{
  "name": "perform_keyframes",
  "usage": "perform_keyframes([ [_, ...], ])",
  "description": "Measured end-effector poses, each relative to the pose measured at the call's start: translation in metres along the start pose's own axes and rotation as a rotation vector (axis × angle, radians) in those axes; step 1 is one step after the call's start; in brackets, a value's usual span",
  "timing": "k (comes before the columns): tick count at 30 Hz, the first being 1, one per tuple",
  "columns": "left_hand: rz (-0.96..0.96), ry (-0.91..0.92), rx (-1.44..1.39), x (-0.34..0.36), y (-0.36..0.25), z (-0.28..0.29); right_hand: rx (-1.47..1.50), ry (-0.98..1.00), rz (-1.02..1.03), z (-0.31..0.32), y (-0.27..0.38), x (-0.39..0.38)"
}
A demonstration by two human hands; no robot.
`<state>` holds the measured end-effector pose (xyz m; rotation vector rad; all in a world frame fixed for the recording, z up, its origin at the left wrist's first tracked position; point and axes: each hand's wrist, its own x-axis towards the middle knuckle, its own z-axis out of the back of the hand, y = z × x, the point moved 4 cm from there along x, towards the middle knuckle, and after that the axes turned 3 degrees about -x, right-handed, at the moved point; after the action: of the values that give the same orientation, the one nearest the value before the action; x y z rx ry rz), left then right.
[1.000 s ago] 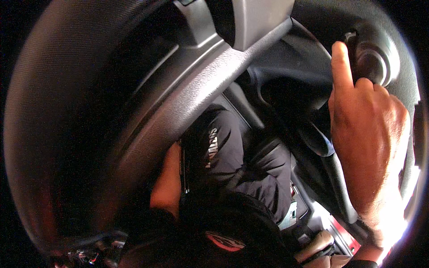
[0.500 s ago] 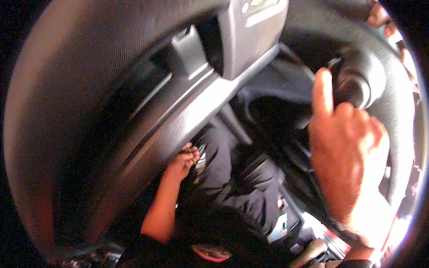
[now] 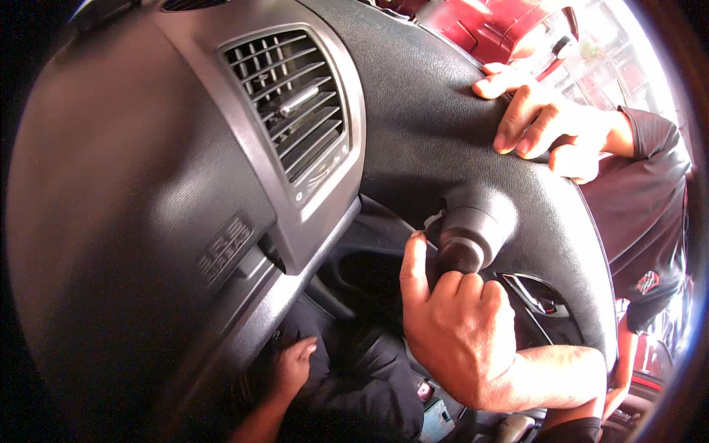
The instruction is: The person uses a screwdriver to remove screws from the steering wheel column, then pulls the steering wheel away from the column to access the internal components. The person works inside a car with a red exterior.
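Note:
My right hand (image 3: 458, 332) is curled at a black cylindrical fitting (image 3: 473, 225) on the door panel (image 3: 413, 111), its thumb stretched up along the fitting's left side; what lies under the curled fingers is hidden. My left hand (image 3: 294, 365) is low over my dark trousers (image 3: 369, 380), fingers loosely curled; anything inside them is too hidden to make out. Above the fitting, another person's hand (image 3: 546, 125) rests with fingers bent over the panel's upper edge.
An air vent (image 3: 284, 103) in a silver-grey surround is on the dashboard (image 3: 148, 184) at left. A door handle (image 3: 535, 295) sits below the fitting. Another person in dark clothing (image 3: 628, 214) stands outside at right, near a red car (image 3: 487, 33).
My view has swung toward the vent and door top. The other person's hand, only partly seen before, now shows on the panel's edge. My right hand still stays at the fitting.

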<state>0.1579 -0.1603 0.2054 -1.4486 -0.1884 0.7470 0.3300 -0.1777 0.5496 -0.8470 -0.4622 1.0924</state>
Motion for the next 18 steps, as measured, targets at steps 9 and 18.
perform_keyframes([
  [9, -0.407, 0.196, 0.742, -0.007, -0.078, 0.084, -0.037, 0.036, -0.106, 0.103, -0.052, 0.034],
  [18, -0.708, 0.732, 0.720, 0.039, -0.109, 0.047, 0.241, -0.027, -0.145, 0.057, -0.052, 0.064],
])
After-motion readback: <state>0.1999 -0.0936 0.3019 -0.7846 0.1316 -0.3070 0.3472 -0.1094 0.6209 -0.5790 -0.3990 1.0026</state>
